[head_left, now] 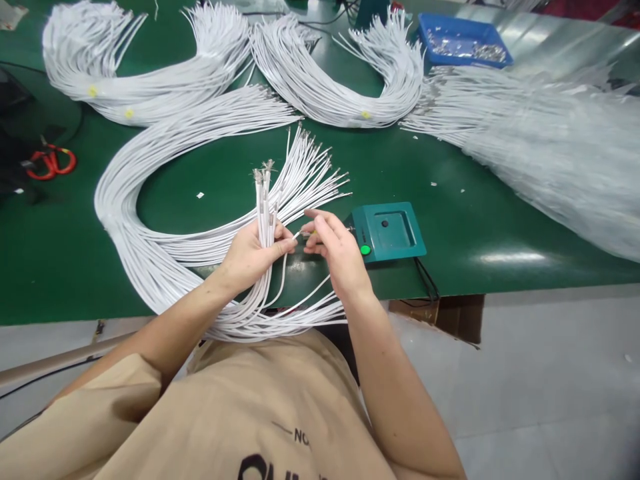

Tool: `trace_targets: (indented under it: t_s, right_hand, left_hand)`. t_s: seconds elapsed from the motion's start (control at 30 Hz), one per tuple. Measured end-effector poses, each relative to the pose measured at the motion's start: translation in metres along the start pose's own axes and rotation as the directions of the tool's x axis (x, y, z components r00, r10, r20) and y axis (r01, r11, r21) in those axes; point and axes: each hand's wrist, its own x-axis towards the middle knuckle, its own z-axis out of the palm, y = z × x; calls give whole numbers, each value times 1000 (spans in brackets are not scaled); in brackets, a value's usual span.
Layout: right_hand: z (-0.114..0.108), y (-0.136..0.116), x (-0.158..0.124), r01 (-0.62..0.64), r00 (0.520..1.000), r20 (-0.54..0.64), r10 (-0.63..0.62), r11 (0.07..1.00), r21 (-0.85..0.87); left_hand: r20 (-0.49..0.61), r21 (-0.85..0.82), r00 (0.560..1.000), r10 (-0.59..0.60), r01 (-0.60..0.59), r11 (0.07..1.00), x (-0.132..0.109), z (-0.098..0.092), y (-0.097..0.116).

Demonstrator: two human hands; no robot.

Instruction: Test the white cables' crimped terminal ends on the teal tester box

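Note:
My left hand [257, 255] is closed around a small bunch of white cables [263, 207], whose frayed, stripped ends point up and away from me. Between its thumb and finger, one cable end sticks out to the right. Close to that end is my right hand [334, 248], with bent fingers near the cable tip; whether they pinch anything small is too fine to make out. Just right of this hand stands a green box-shaped device [413, 233] with a bright green button. A long curved bundle of white cables [117, 193] lies around and behind my hands.
More white cable bundles [340, 107] lie along the back of the green table [65, 267]. A blue tray [467, 43] holds small metal parts. Cables in clear plastic [560, 147] cover the right side. Red-handled scissors [51, 162] lie at left. A cardboard box [457, 319] sits below the table edge.

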Motion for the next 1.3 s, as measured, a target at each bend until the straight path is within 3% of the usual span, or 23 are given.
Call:
trace_targets:
  t_s: [0.13, 0.27, 0.3, 0.37, 0.47, 0.57, 0.73, 0.87, 1.3]
  right_hand:
    - [0, 2, -2, 124, 991, 84, -108, 968, -218]
    - [0, 10, -5, 253, 967, 79, -243, 869, -426]
    - [-1, 12, -6, 320, 943, 94, -319, 790, -523]
    - [-1, 16, -7, 441, 865, 178, -469, 542, -715]
    - [-5, 17, -8, 513, 775, 356, -523, 190, -838]
    - [-14, 7, -5, 534, 761, 458, -460, 43, -844]
    - [-33, -14, 9, 438, 822, 426, -379, -58, -897]
    - [-42, -18, 20, 444, 852, 455, -258, -103, -890]
    - [-43, -17, 31, 429, 860, 432, -271, -75, -900]
  left_hand:
    - [7, -57, 1000, -28, 28, 998, 0, 0, 0]
    - [148, -298, 982, -120, 160, 941, 0, -1, 0]
    - [194, -347, 970, -147, 208, 914, 0, -1, 0]
    - [283, -416, 938, -200, 308, 856, 0, -3, 1]
    - [359, -449, 900, -247, 398, 800, 2, -4, 2]
    - [342, -433, 903, -260, 397, 809, 5, -2, 1]
    - [207, -307, 959, -195, 252, 918, 10, 3, -6]
    - [145, -151, 978, -149, 170, 974, 14, 7, -9]
    - [61, 87, 976, -210, 204, 975, 23, 15, -19]
